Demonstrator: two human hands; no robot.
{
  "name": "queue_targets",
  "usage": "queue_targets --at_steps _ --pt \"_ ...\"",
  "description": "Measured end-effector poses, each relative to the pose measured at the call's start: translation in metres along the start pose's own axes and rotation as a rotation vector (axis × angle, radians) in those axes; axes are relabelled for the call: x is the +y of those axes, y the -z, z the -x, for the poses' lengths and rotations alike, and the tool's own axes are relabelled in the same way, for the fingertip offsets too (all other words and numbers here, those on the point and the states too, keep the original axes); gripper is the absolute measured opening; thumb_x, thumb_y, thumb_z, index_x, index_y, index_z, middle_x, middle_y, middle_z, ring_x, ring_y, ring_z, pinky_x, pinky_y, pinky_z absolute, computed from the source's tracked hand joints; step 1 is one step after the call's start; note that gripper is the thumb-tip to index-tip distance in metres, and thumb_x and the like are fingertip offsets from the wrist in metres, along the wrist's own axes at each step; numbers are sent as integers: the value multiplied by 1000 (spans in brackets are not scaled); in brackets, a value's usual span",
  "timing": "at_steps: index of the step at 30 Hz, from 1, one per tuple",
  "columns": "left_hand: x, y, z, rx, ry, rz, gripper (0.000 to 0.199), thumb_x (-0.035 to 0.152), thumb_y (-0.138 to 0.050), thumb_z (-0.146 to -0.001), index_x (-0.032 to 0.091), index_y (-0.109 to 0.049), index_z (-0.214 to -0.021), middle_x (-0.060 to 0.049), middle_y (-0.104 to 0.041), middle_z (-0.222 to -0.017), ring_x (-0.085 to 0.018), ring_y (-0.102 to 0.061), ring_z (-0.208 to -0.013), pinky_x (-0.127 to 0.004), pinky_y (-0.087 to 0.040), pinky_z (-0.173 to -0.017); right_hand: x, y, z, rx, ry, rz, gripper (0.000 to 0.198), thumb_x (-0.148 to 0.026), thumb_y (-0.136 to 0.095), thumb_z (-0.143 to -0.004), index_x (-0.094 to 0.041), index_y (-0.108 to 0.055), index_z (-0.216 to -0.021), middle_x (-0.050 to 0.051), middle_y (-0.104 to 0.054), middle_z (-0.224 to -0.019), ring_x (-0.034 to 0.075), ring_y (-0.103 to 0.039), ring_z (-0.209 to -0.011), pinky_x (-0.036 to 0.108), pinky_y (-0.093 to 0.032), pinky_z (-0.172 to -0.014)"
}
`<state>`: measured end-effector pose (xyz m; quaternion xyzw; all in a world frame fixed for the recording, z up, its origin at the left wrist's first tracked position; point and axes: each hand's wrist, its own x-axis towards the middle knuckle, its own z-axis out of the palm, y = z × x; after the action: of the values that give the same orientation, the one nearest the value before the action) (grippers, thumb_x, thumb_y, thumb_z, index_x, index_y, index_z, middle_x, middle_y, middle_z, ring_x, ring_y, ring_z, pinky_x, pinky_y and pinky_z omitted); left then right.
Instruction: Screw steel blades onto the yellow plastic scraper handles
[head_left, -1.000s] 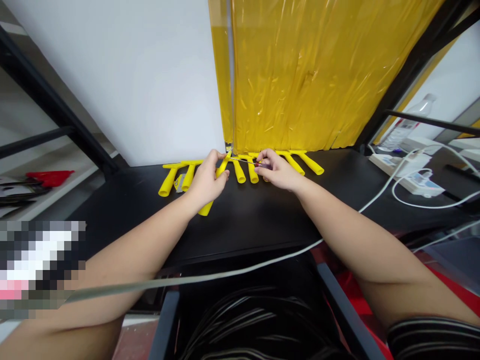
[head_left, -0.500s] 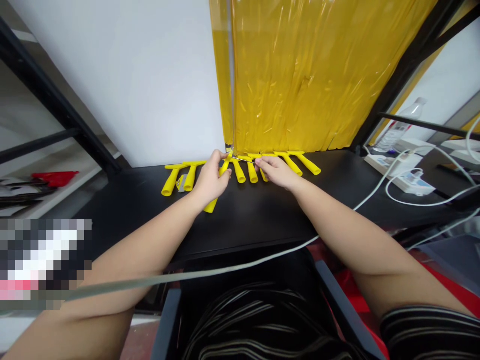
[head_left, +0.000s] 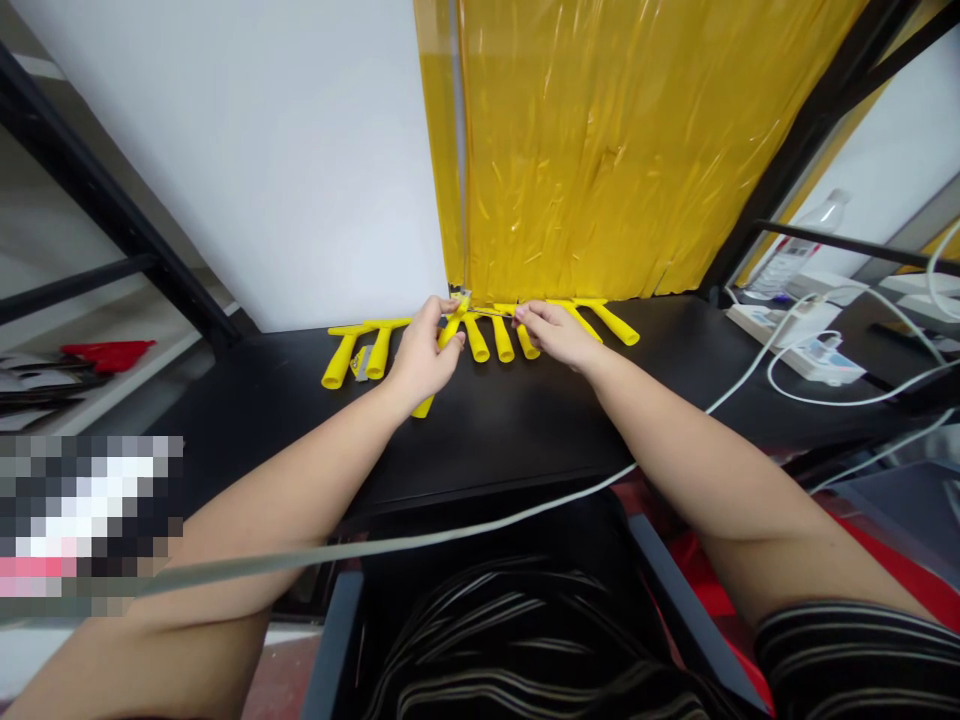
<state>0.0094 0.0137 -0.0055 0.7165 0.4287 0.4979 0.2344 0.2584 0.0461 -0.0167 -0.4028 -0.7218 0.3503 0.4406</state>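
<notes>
My left hand [head_left: 421,348] is closed round a yellow T-shaped scraper handle [head_left: 424,407], tilted with its hollow end towards me. A small grey piece shows at the handle's far head. Pinched in my right hand [head_left: 553,332] is a thin screwdriver [head_left: 489,314]; its metal shaft points left to that head, and its grip is mostly hidden by my fingers. Whether the tip touches the head I cannot tell. More yellow handles [head_left: 480,340] lie in a row on the black table [head_left: 480,430], on both sides of my hands.
Between two handles on the left lies a small yellow and grey piece [head_left: 362,363]. Behind the row stand a white panel [head_left: 300,160] and yellow film [head_left: 600,150]. A power strip [head_left: 817,355], white cables and a plastic bottle [head_left: 802,245] are at right. One cable [head_left: 525,518] crosses before me.
My right hand has shifted very slightly, with the screwdriver still at the handle's head. My left hand keeps its hold. The whole view has moved a little.
</notes>
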Motion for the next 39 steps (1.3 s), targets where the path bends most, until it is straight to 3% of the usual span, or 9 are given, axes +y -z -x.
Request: queue_targets --at_steps 5,8,12,18,23,27,34,36,39 --pt "-14 -4 -7 -3 36 -49 40 18 -70 -84 25 -57 -121 2 -65 -78 -14 -50 -57 -27 -44 -62 4 2 1 -2 97 -47 43 -58 -76 -87 -25 -49 -97 -8 -47 -67 11 -40 -53 23 -31 -49" --pt "-19 -8 -12 -6 14 -54 36 18 -69 -84 24 -57 -117 -1 -71 -92 -13 -55 -61 -27 -47 -63 10 7 -2 38 74 -27 49 -67 -73 -86 -23 -54 -90 -6 -46 -64 11 -39 -54 24 -31 -50" --pt "-20 -11 -14 -1 -23 -27 35 15 -70 -81 23 -59 -114 -7 -72 -118 -15 -63 -76 -27 -53 -67 11 9 -4 -25 16 -18 63 -81 -51 -93 -22 -54 -74 -6 -34 -56 11 -30 -51 26 -25 -49" --pt "-22 -13 -15 1 -22 6 36 10 -70 -79 22 -59 -111 -9 -68 -134 -15 -67 -82 -29 -58 -72 -2 3 4 30 143 66 50 -69 -71 -87 -23 -51 -92 -7 -43 -66 12 -34 -57 26 -30 -56" --pt "-25 -14 -17 15 -6 49 37 9 -70 -79 22 -60 -112 -9 -68 -133 -17 -68 -87 -30 -59 -75 -5 3 2 139 127 245 47 -66 -60 -95 -22 -52 -78 -4 -45 -66 13 -38 -62 29 -32 -60" --pt "-28 -16 -19 -4 15 94 36 12 -71 -80 22 -60 -112 -10 -67 -136 -15 -68 -81 -26 -57 -65 -3 2 0 53 65 251 55 -65 -43 -102 -21 -52 -71 -3 -41 -62 14 -38 -59 29 -30 -59" --pt "-35 -18 -20 -29 38 127 32 16 -72 -81 22 -55 -108 -10 -68 -135 -8 -64 -62 -18 -46 -47 -6 -5 5 68 210 323 44 -58 -59 -96 -21 -50 -73 -3 -44 -66 14 -39 -63 29 -31 -62" --pt "-35 -18 -20 -27 39 137 32 16 -72 -80 22 -54 -106 -10 -69 -133 -8 -64 -60 -17 -45 -45 -7 -7 5 59 165 262 50 -60 -61 -96 -21 -47 -67 -3 -41 -63 13 -37 -62 28 -28 -59" --pt "-31 -18 -21 -30 37 163 33 14 -69 -81 22 -53 -109 -10 -69 -133 -8 -65 -58 -17 -45 -44 -12 -9 5 -25 -52 -36 51 -59 -65 -96 -22 -45 -67 -7 -31 -57 10 -25 -53 26 -21 -51"
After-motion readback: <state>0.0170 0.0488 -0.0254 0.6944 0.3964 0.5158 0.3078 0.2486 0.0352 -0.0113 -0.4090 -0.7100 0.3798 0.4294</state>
